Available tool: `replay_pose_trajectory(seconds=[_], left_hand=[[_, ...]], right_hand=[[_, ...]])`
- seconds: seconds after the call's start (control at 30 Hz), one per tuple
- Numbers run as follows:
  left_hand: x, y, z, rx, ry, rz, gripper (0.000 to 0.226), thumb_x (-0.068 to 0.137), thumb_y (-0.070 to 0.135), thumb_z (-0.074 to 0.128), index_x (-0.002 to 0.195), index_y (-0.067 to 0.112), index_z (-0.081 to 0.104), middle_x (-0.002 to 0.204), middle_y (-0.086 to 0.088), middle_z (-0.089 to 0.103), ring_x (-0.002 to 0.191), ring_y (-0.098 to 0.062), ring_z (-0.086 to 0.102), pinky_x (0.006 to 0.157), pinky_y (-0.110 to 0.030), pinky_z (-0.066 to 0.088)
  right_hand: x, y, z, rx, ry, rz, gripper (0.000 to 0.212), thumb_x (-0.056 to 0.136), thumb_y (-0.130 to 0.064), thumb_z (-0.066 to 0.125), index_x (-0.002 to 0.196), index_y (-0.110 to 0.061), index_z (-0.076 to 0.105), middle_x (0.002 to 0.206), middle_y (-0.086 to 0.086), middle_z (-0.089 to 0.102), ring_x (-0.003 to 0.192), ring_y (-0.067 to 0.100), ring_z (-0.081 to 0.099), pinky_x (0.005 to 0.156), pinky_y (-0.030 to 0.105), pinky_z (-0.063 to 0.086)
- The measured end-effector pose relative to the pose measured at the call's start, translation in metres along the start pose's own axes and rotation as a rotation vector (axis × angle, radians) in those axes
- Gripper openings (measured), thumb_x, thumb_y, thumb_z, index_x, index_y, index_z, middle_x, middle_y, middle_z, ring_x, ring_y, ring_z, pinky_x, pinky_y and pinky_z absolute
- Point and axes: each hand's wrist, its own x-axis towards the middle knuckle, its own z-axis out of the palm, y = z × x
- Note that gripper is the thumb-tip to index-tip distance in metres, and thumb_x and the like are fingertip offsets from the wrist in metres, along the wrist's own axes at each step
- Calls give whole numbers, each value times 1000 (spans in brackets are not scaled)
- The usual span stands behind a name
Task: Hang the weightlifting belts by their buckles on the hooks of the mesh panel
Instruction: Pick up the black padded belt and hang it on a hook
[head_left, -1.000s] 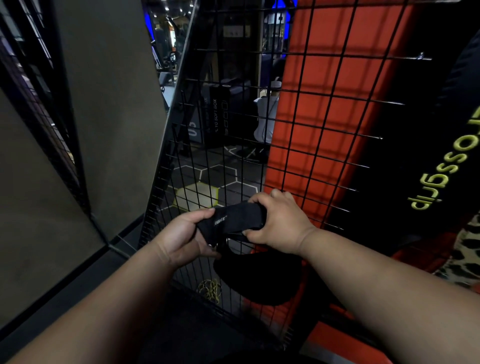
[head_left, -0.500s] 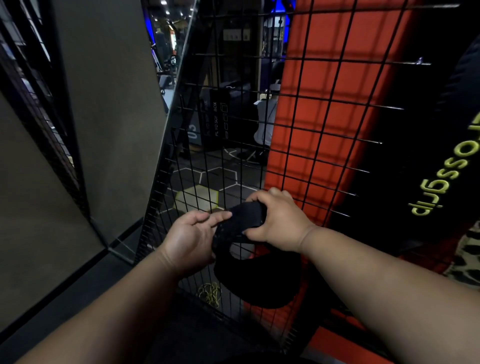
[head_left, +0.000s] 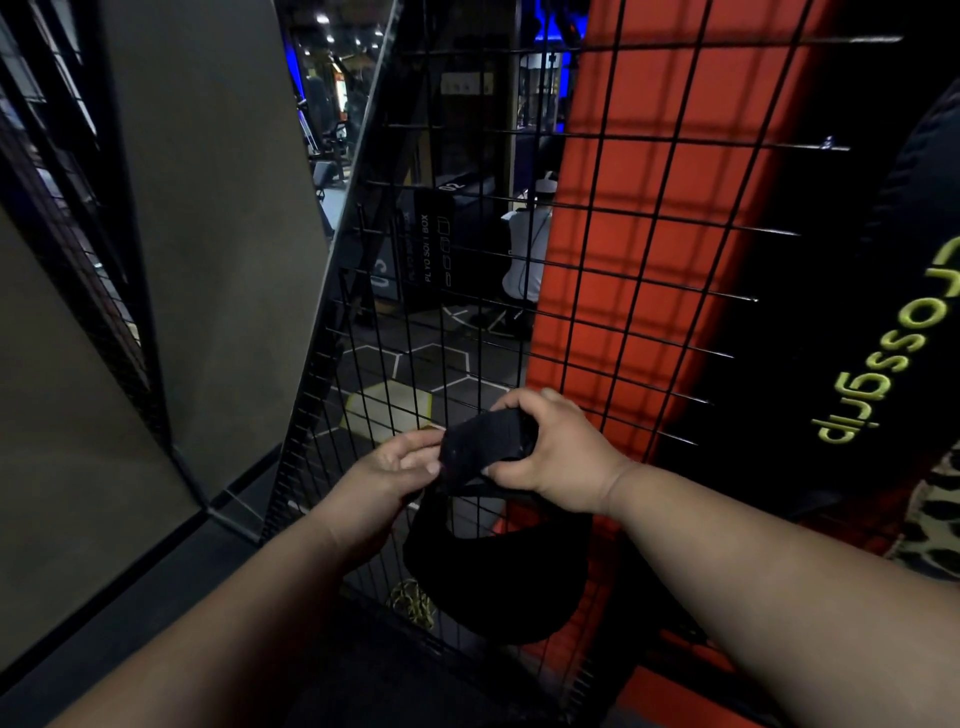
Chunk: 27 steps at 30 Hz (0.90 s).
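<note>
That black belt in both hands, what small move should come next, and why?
Probably lift the black belt toward the mesh panel. The right hand grips its strap end, the left hand pinches the other side, and its loop hangs low before the wire. No buckle or hook shows clearly, so finding one comes first.

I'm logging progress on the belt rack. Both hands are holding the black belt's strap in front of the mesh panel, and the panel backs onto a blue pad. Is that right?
Not quite: the pad behind the mesh panel is red, not blue, as the head view shows. The rest stands: the left hand and the right hand both hold the black belt by its strap in front of the panel.
</note>
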Motion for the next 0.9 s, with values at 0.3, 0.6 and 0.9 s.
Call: replay_pose_trajectory(seconds=[0.3, 0.6, 0.9], left_hand=[[4, -5, 9, 263, -58, -26, 30, 108, 14, 56, 137, 15, 59, 129, 0, 70, 120, -10, 67, 82, -10, 52], [8, -13, 3, 152, -47, -108, 16, 106, 17, 59, 119, 9, 66, 119, -20, 73, 109, -35, 72, 87, -39, 56], [8, -16, 7, 62, -53, -89, 9, 103, 19, 66, 103, 10, 63, 89, -10, 69, 76, -17, 65, 67, -30, 50]], right_hand=[[1, -1, 1, 8, -89, -53, 71, 64, -44, 87, 128, -46, 56, 117, -8, 49, 117, 12, 50, 106, 28, 44], [-9, 3, 8, -107, -75, -33, 58, 74, -40, 79, 126, -40, 56, 127, -8, 45, 123, 12, 41, 111, 29, 37], [-21, -2, 32, 285, -209, 50, 29, 88, -51, 68, 78, -24, 72, 85, -7, 62, 82, 8, 63, 82, 35, 53]])
